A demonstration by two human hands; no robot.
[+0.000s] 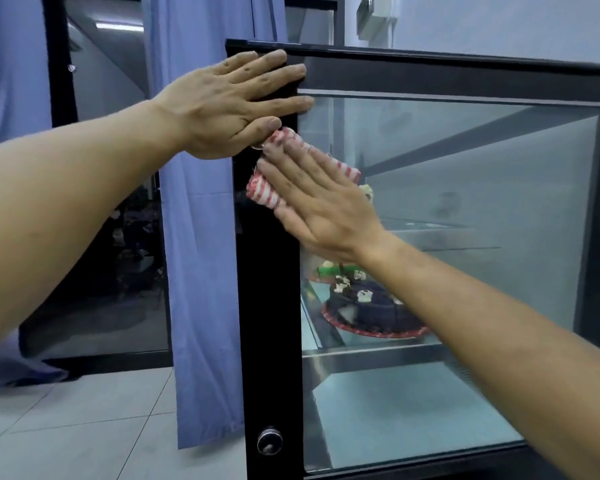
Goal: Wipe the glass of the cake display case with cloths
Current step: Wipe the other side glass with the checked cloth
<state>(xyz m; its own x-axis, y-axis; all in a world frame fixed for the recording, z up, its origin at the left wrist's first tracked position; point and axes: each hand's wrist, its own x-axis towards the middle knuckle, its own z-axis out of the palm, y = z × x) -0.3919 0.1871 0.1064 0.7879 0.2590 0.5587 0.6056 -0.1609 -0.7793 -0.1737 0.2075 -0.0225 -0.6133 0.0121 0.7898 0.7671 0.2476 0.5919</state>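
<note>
1. The right hand (321, 199) lay flat, fingers straight, pressing the cloth (293, 171) against the case (465, 76) near its upper left corner; nothing was curled around the cloth, so the grip was an open palm, not a pinch.
2. The left hand (229, 102) was also open, fingers spread flat on the black frame (269, 271) at the top corner, thumb just touching the cloth's upper end. It looked to be bracing the case.
3. The cloth (red-and-white striped, bunched) straddled the seam between frame and glass (465, 188), its long axis running diagonally from lower left to upper right, under the right fingers.
4. The relation that mattered: almost all of the pane lay to the right of and below the cloth, on the right arm's own side. The right hand was the nearer one for any sweep across it.
5. A cake (368, 310) sat on a shelf behind the glass, below the right wrist.
6. Judged from this, wiping was likely at an early stage.
</note>
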